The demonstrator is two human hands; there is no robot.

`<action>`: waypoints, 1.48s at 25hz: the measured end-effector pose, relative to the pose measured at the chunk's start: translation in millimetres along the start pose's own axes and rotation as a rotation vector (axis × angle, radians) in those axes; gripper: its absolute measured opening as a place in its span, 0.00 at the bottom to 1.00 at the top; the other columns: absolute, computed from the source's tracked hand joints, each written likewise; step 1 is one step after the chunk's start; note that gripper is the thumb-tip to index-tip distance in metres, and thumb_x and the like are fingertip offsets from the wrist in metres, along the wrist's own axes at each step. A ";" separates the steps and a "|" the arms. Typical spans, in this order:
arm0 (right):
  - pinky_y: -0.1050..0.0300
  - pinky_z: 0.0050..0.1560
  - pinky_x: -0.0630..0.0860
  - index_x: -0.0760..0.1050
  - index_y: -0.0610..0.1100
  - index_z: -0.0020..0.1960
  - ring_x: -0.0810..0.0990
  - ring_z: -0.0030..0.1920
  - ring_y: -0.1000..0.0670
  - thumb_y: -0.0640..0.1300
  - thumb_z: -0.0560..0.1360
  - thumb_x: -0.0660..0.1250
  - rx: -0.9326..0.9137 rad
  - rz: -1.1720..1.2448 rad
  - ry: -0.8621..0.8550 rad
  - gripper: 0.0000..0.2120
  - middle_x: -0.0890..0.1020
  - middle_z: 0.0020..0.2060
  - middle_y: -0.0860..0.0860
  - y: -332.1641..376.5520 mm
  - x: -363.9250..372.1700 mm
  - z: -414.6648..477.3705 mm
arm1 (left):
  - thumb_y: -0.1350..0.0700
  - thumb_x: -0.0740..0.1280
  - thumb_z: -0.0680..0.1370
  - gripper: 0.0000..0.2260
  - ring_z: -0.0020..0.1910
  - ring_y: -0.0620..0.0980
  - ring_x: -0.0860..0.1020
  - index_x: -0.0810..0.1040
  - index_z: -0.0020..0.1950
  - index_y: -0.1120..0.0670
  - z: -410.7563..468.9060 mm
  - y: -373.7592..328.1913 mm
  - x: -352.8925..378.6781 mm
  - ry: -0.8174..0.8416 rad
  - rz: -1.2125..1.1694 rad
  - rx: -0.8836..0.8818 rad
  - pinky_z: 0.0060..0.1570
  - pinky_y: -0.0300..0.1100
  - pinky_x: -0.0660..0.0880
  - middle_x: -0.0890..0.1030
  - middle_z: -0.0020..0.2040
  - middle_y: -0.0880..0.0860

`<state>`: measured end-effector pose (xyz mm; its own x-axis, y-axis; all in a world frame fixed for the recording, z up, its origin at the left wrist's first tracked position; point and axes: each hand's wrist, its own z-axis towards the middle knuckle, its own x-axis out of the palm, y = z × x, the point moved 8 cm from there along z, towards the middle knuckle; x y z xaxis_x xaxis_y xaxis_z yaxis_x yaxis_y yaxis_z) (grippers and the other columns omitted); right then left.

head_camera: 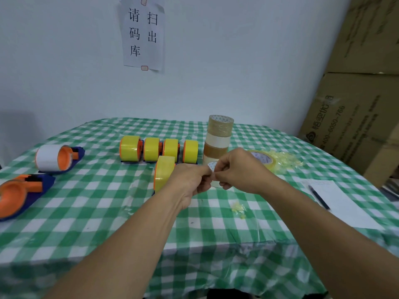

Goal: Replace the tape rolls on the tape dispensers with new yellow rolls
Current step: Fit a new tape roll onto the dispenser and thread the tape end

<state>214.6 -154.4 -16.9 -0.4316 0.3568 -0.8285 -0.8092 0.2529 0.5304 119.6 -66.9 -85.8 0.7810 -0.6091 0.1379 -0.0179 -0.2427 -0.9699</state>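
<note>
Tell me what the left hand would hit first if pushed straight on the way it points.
The right hand, fingertip to fingertip with the left hand on the small tape roll; behind, probably the stack of rolls.

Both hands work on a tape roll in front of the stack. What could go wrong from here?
The stack of rolls stands right behind the right hand; a bump may topple it. Both this and the left hand pinch at the roll; the tape end may tear or stick back down. The dispenser beside the left hand could be knocked over.
</note>
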 end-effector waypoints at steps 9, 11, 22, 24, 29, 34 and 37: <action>0.52 0.40 0.85 0.80 0.32 0.43 0.86 0.32 0.49 0.39 0.77 0.73 0.084 -0.107 0.194 0.10 0.85 0.33 0.42 -32.9 16.9 -6.1 | 0.64 0.64 0.78 0.09 0.35 0.54 0.80 0.81 0.48 0.68 1.2 33.2 27.9 0.167 0.127 -0.117 0.36 0.45 0.82 0.80 0.38 0.60; 0.56 0.36 0.83 0.78 0.34 0.41 0.84 0.30 0.50 0.36 0.78 0.69 0.100 -0.166 0.242 0.09 0.83 0.30 0.47 -46.7 20.5 -10.0 | 0.60 0.63 0.80 0.11 0.37 0.55 0.79 0.82 0.48 0.67 -0.7 44.0 36.9 0.219 0.155 -0.155 0.36 0.46 0.82 0.80 0.38 0.60; 0.59 0.39 0.75 0.84 0.39 0.45 0.79 0.40 0.50 0.37 0.74 0.75 0.058 -0.437 0.228 0.02 0.82 0.38 0.50 -77.4 33.2 -20.9 | 0.60 0.67 0.79 0.08 0.37 0.53 0.76 0.78 0.56 0.63 10.2 55.1 21.8 0.074 0.360 -0.076 0.25 0.39 0.76 0.79 0.44 0.58; 0.59 0.41 0.74 0.84 0.40 0.47 0.78 0.41 0.50 0.36 0.72 0.75 0.064 -0.455 0.224 0.04 0.79 0.37 0.52 -77.5 32.6 -19.4 | 0.60 0.67 0.79 0.08 0.38 0.52 0.76 0.78 0.55 0.63 10.0 53.6 18.3 0.072 0.378 -0.074 0.26 0.40 0.76 0.80 0.44 0.57; 0.58 0.44 0.75 0.83 0.42 0.51 0.80 0.48 0.47 0.33 0.72 0.70 0.065 -0.519 0.239 0.10 0.77 0.38 0.53 -75.6 33.9 -17.6 | 0.59 0.66 0.79 0.08 0.38 0.51 0.77 0.78 0.55 0.62 10.3 51.0 14.2 0.068 0.389 -0.070 0.26 0.40 0.76 0.80 0.45 0.57; 0.57 0.46 0.75 0.82 0.43 0.53 0.79 0.47 0.48 0.34 0.73 0.73 0.071 -0.509 0.249 0.09 0.73 0.36 0.58 -76.0 30.4 -18.4 | 0.59 0.66 0.80 0.08 0.38 0.51 0.77 0.78 0.55 0.62 9.2 49.7 13.3 0.065 0.388 -0.071 0.26 0.39 0.76 0.80 0.46 0.57; 0.56 0.46 0.76 0.82 0.42 0.51 0.78 0.45 0.49 0.35 0.73 0.73 0.066 -0.507 0.215 0.08 0.73 0.36 0.59 -72.6 26.6 -17.1 | 0.58 0.67 0.80 0.09 0.38 0.51 0.77 0.77 0.56 0.62 9.1 50.1 13.4 0.066 0.386 -0.076 0.26 0.39 0.76 0.80 0.46 0.57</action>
<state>255.0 -178.7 -80.5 -0.0716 -0.0139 -0.9973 -0.9128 0.4039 0.0599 134.8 -80.4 -134.4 0.6660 -0.7131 -0.2190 -0.3507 -0.0402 -0.9356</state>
